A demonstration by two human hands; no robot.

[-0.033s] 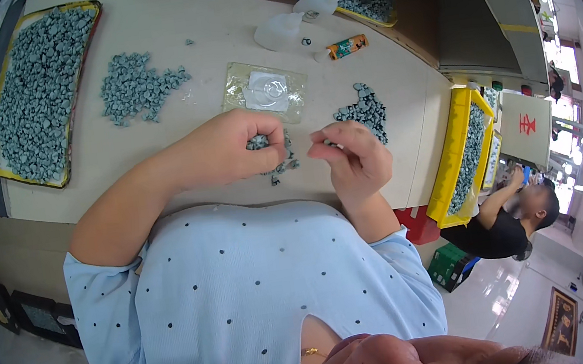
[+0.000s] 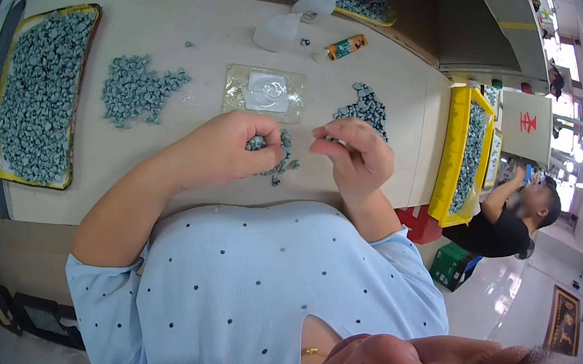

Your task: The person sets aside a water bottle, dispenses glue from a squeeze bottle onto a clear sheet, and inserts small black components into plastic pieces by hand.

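My left hand is curled, its thumb and forefinger close together. Small grey-green pieces show inside its curl; whether they are in the grasp or on the table behind cannot be told. More such pieces lie on the table beside its fingertips. A short way to the right, my right hand has thumb and forefinger bent toward each other in a pinch. A tiny dark bit shows between them, too small to name. Just beyond the right hand lies a small heap of dark grey-green pieces.
Beyond my hands lies a clear flat pad with a white sheet. Squeeze bottles and an orange-green tube stand behind. A loose pile and a yellow-edged tray are left; a yellow bin is right.
My right hand has shifted very slightly to the right. My left hand and the pieces look the same.
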